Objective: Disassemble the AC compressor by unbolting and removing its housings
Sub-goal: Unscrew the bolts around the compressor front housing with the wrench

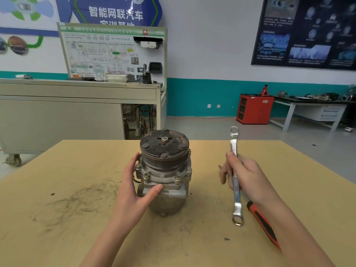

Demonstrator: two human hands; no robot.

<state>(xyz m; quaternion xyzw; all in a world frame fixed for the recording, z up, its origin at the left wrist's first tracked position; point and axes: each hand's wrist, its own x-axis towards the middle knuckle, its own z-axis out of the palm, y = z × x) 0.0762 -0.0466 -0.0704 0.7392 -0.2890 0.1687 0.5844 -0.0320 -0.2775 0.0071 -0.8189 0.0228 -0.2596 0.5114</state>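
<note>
The AC compressor (pixel 165 176) stands upright in the middle of the wooden table (pixel 77 209), its rusty clutch pulley (pixel 164 145) on top with a hex nut at the centre. Several bolts ring the housing flange below the pulley. My left hand (pixel 134 187) cups the compressor's left side, thumb across the front of the housing and fingers round the back. My right hand (pixel 242 178) is to the right of the compressor and grips a silver combination wrench (pixel 236 176) by its middle, the wrench standing nearly upright above the table.
A screwdriver with a red and black handle (pixel 264 224) lies on the table under my right forearm. Dark scuff marks cover the table's left part. Beyond the table stand a grey training bench (pixel 77 105), a red cabinet (pixel 254 108) and a workbench at the right wall.
</note>
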